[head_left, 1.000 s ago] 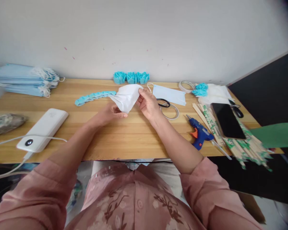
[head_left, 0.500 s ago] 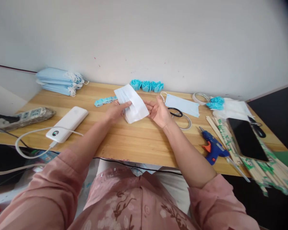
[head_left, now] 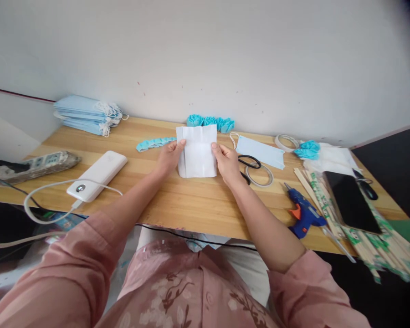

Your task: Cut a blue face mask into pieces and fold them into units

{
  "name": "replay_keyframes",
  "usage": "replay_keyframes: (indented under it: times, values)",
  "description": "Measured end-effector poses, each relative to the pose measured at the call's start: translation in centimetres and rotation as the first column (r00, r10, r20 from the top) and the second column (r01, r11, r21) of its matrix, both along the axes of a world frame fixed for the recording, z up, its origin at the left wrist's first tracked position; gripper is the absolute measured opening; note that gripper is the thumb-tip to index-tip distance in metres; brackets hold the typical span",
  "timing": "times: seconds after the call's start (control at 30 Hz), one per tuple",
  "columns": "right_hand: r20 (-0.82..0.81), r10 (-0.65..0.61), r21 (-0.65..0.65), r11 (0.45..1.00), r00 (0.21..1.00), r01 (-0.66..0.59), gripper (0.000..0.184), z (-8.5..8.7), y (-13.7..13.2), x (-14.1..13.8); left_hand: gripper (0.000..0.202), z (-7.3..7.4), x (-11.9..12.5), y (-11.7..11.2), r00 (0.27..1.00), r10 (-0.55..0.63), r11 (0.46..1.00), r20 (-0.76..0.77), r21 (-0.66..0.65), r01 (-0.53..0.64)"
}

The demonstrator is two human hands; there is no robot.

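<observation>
Between my hands, upright over the wooden table, is a white creased sheet of thin fabric, like an opened-out mask layer. My left hand pinches its left edge, thumb on the near face. On the opposite edge, my right hand grips it the same way; the fingers behind are hidden. A pleated light-blue strip lies beyond my left hand. Behind the sheet stand several blue folded flowers. Black-handled scissors and a roll of tape lie by my right hand, near a flat blue mask.
A stack of blue masks sits at the back left. Nearer are a power strip and a white power bank with its cable. On the right lie a blue glue gun, wrapped chopsticks, a phone and another blue flower.
The white sheet has turned from slanted to upright and square. My right hand, open beside it before, now grips its right edge; my left hand has shifted to the left edge.
</observation>
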State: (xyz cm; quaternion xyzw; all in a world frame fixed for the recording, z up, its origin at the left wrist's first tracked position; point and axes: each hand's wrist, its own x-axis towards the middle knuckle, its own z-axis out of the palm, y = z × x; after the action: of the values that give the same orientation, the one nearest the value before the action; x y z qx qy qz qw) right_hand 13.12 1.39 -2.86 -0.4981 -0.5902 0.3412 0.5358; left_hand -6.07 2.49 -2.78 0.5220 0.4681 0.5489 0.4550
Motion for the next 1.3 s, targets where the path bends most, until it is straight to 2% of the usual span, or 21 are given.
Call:
replay_keyframes:
  times: [0.13,0.33,0.43,0.57,0.63,0.7,0.83,0.97,1.13,1.3]
  values:
    - [0.072,-0.070,0.069,0.995,0.995,0.065,0.052,0.2,-0.2,-0.3,0.046,-0.5,0.1,0.2,0.989,0.137,0.988,-0.053,0.076,-0.132]
    - [0.091,-0.118,0.129,0.986,0.989,0.106,0.049,0.4,-0.3,-0.7,0.040,-0.2,0.1,0.4,0.986,0.161,0.985,-0.045,0.066,-0.158]
    - [0.048,-0.076,0.081,0.994,0.996,0.072,0.053,0.4,-0.2,-0.5,0.039,0.4,-0.1,0.2,0.994,0.100,0.995,0.041,0.012,-0.101]
    - [-0.063,-0.022,-0.030,0.999,0.998,0.020,0.055,0.8,-0.1,0.0,0.038,0.8,-0.6,0.1,0.980,-0.126,0.986,0.157,-0.090,0.141]
    - [-0.108,-0.002,-0.061,0.998,0.994,-0.005,0.055,1.1,0.0,0.4,0.040,0.9,-0.9,0.1,0.950,-0.229,0.963,0.213,-0.092,0.252]
    - [-0.143,0.026,-0.082,0.996,0.989,-0.038,0.054,1.4,0.1,0.8,0.042,0.9,-1.1,0.1,0.926,-0.285,0.947,0.248,-0.075,0.312]
    - [-0.232,0.135,-0.154,0.973,0.963,-0.173,0.044,1.7,0.5,1.5,0.039,1.2,-1.5,0.3,0.924,-0.287,0.946,0.253,-0.075,0.314]
    - [-0.379,0.217,-0.177,0.937,0.899,-0.300,0.031,1.6,0.7,1.9,0.027,1.6,-1.6,0.3,0.928,-0.252,0.958,0.274,-0.066,0.279]
    - [-0.404,0.192,-0.164,0.947,0.894,-0.277,0.012,1.8,0.6,1.9,0.006,2.4,-1.3,-0.2,0.939,-0.197,0.974,0.284,-0.052,0.220]
    - [-0.311,0.161,-0.183,0.957,0.937,-0.225,0.008,2.2,0.5,1.8,0.006,3.0,-1.2,-0.7,0.945,-0.204,0.976,0.255,-0.023,0.217]
